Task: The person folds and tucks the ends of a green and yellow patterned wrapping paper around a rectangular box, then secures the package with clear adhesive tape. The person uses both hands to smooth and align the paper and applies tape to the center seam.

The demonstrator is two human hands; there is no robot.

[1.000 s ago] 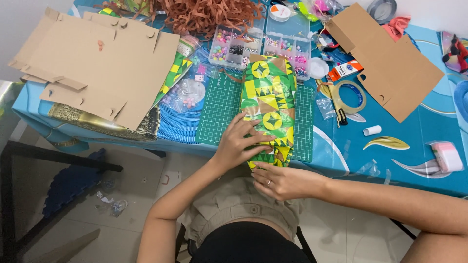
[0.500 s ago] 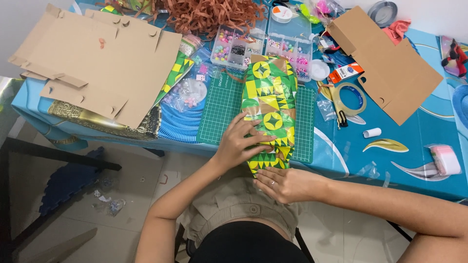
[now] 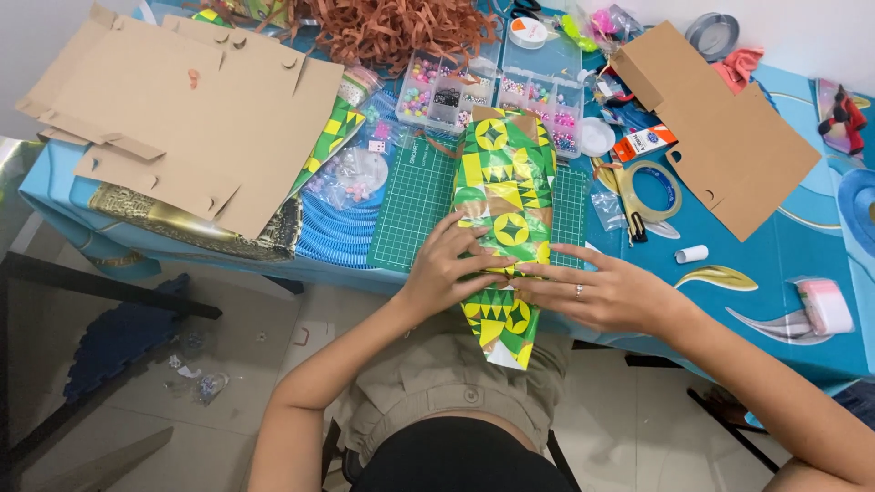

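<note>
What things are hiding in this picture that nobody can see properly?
- What the green and yellow wrapping paper covers: head view, the paper hides it.
- The paper's middle fold: head view, under the left hand and right hand.
- The beads in the clear bead box: too small to tell.
- The blue item at right: cut off by the edge.

A table (image 3: 802, 264) under a blue patterned cover carried the lot. A green cutting mat (image 3: 415, 196) lay at its middle, with a parcel in green-and-yellow wrapping paper (image 3: 503, 182) stretched across it and hanging over the near edge. Flattened brown cardboard (image 3: 182, 109) covered the left end, another cardboard piece (image 3: 729, 137) the right. Clear bead boxes (image 3: 456, 91) sat behind the mat, a tape roll (image 3: 656, 187) beside it.
</note>
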